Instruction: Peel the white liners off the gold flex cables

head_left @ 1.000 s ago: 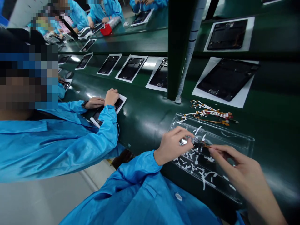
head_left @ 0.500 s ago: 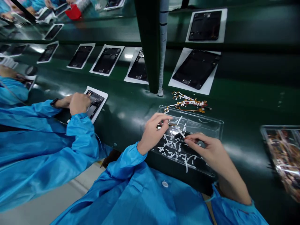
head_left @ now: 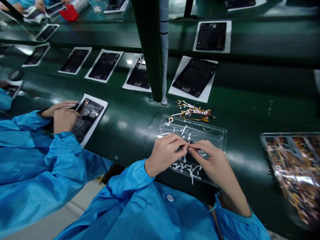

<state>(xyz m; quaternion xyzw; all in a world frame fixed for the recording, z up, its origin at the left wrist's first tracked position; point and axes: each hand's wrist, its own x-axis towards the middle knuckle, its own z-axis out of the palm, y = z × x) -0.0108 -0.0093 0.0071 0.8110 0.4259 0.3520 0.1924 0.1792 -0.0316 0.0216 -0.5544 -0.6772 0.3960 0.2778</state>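
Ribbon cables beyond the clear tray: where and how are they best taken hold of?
Probably by pinching the ribbon cables at their bunched right end, coming from above and the right: they lie gathered there, while their left ends fan out thinly near the post and the clear tray.

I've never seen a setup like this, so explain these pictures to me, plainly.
There is no machine here, just a bare left hand and right hand. One camera, worn on their owner's head and looking forward and down, takes every picture.

The hands are above a clear tray on a green bench. White strips lie in the tray, and orange and white ribbons lie by its far edge. To the right is a clear box of small parts. Farther back, dark panels rest on white sheets; on the left, a co-worker's hands are at another.

The two hands' fingers come together; anything pinched there is too hidden to name.
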